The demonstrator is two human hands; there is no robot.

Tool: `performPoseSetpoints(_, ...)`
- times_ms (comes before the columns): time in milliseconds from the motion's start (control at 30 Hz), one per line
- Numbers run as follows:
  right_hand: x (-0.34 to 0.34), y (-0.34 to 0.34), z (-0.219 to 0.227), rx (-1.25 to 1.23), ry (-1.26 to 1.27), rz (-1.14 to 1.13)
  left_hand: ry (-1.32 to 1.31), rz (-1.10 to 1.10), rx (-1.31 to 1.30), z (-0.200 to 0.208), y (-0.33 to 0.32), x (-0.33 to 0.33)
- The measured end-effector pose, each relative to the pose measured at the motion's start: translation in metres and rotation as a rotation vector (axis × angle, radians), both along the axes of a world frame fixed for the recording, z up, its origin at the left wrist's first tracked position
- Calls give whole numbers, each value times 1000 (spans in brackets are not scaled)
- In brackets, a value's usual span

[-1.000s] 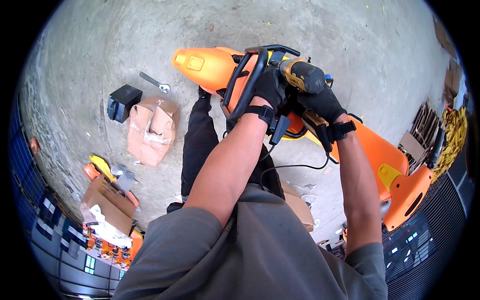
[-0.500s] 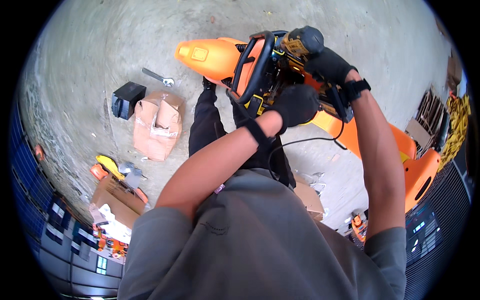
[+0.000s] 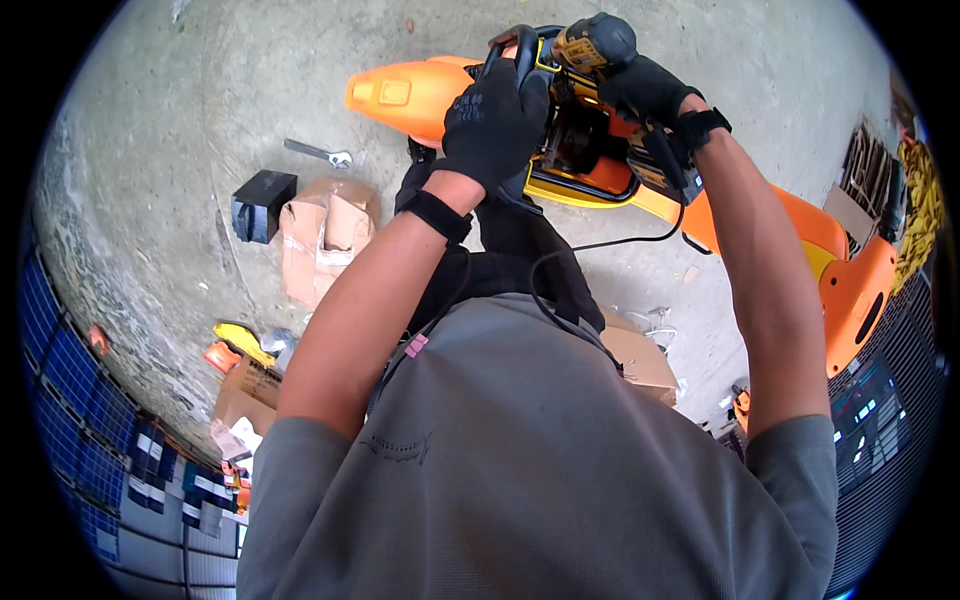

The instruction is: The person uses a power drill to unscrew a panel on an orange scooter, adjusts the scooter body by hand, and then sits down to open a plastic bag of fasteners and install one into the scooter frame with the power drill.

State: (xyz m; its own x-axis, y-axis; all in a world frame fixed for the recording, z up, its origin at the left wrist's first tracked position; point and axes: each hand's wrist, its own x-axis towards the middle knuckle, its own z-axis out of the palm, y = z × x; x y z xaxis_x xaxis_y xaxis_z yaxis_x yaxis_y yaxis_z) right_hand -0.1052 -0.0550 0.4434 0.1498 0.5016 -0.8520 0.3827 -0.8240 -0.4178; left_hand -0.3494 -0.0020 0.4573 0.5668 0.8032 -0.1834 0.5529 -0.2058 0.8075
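Observation:
A long orange machine (image 3: 430,95) with a yellow chassis and an uncovered middle lies across the floor in front of me. My right hand (image 3: 650,92), in a black glove, is closed around the grip of a yellow-and-black cordless driver (image 3: 592,45). The driver's head is over the far side of the open middle; its tip is hidden. My left hand (image 3: 495,125), also gloved, has its fingers around the black tubular bar (image 3: 522,42), which they partly cover. Inside the opening, dark parts (image 3: 580,135) show beside orange panels.
Left of my legs stand a brown carton (image 3: 325,235) and a black box (image 3: 263,205), with an adjustable wrench (image 3: 320,152) beyond them. A thin black cable (image 3: 610,243) hangs by my right arm. Cardboard pieces (image 3: 870,180) and yellow material (image 3: 918,210) lie far right.
My left hand has moved left and away from me, off the open middle and onto the black bar. My right hand still holds the driver over the machine's far side.

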Motion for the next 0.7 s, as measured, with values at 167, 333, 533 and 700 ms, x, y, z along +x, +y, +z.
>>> performPoseSetpoints(167, -9, 0, 11, 18, -16, -17, -23, 7, -48, 1, -2, -2)
performPoseSetpoints(333, -19, 12, 23, -19, -106, 122, -13, -6, -56, -3, 0, -2)
performPoseSetpoints(533, -19, 4, 20, 6, -116, 105, -74, -24, 74, -21, -3, -4)
performPoseSetpoints(700, -18, 0, 14, 1, -79, 47, -128, 72, -66, -14, -2, -1)
